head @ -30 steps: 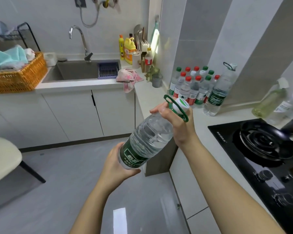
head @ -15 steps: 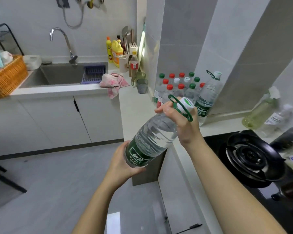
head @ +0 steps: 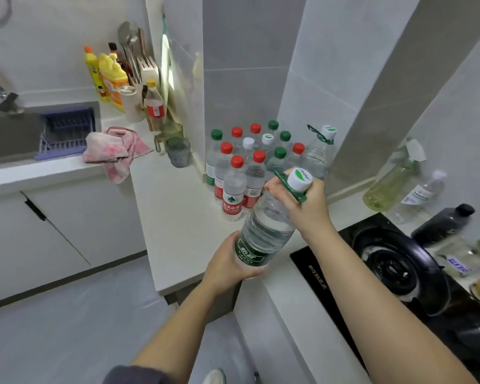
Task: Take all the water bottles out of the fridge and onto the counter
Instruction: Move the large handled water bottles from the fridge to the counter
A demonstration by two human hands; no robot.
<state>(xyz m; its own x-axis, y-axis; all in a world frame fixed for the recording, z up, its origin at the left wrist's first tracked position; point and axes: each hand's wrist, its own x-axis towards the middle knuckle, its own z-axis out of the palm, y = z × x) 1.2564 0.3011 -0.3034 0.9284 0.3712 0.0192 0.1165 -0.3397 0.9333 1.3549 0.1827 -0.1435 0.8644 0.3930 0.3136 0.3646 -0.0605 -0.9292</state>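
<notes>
**Big bottle held tilted over the counter, next to the cluster**

You have the large water bottle in both hands, tilted so its cap leans up and to the right. Your left hand cups the base, fingers wrapped under the green label. Your right hand is closed around the neck just below the white cap, with the green carry handle sticking out between your fingers. The bottle hangs above the white counter; it does not appear to touch the surface.

Just behind it stands the cluster of small water bottles, red, green and white caps packed close against the tiled wall. A second large bottle with a green handle stands upright at the cluster's right edge, partly hidden by your right hand and the held cap. The nearest red-capped bottle is just beside the held bottle's shoulder.

To your right, the black gas hob sits close to your right forearm. Beyond it, a yellowish oil bottle, a clear bottle and a dark bottle lean along the wall, blurred. Farther left along the counter lie a pink cloth, a small grey cup, and yellow detergent bottles by the sink, which is cut off by the left edge.

The items at the far right edge are too smeared to identify. The fridge is out of view.
</notes>
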